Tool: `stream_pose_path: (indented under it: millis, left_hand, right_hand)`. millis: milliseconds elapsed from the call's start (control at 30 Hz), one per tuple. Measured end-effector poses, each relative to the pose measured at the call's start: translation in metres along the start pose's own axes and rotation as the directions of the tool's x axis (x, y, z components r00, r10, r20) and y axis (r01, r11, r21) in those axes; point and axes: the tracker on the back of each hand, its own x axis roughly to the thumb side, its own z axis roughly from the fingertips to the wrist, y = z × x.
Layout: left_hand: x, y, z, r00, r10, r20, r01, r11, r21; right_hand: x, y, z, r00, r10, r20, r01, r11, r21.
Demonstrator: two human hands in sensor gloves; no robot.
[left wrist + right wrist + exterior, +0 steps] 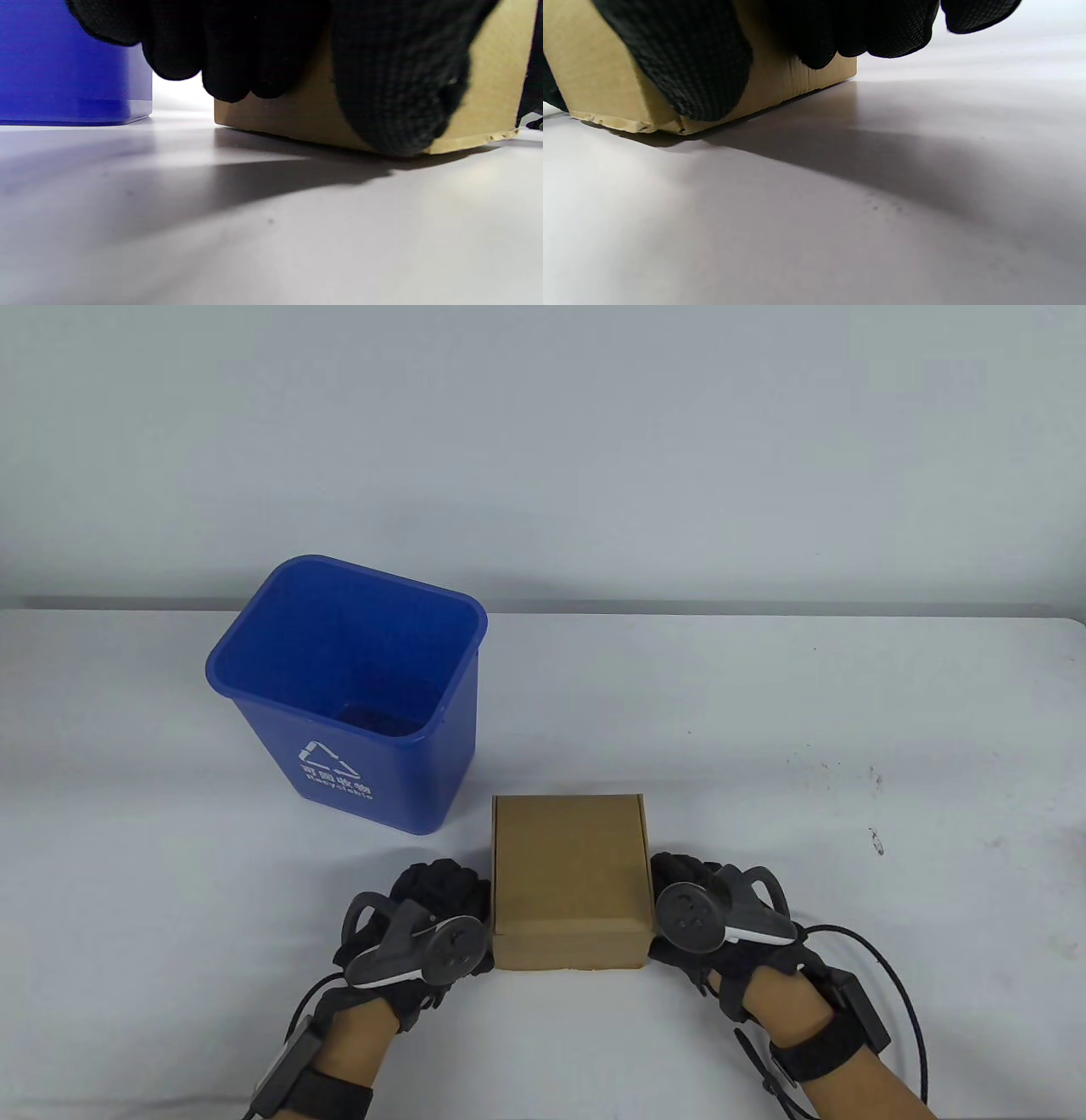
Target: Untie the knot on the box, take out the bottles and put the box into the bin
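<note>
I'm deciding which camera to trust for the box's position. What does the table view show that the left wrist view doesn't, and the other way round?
Only the table view shows the closed top of the box, the open mouth of the blue bin, and the right hand at the box's far side. Only the left wrist view shows the box's bottom edge meeting the table. Both show the left hand against the box's side, with the bin beyond.

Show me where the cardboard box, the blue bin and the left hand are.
cardboard box [570, 861]: table view, middle of its closed top.
blue bin [373, 780]: table view, front wall beside the recycling mark.
left hand [424, 925]: table view, back of the hand, against the box's left side.
</note>
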Motion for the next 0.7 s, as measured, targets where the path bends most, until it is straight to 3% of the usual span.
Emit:
stream_pose_path:
  millis: [233,700]
  left_hand:
    - [-0.009,0.010,0.005,0.992,0.127,0.023,-0.128,0.991,0.046]
    - [-0.028,0.019,0.014,0.924,0.379,0.058,-0.383,0.915,0.127]
  right_hand:
    - [-0.004,-0.016,0.009,0.997,-0.072,0.036,0.073,0.997,-0.026]
    - [-0.011,-0.036,0.020,0.958,-0.268,0.103,0.278,0.955,-0.099]
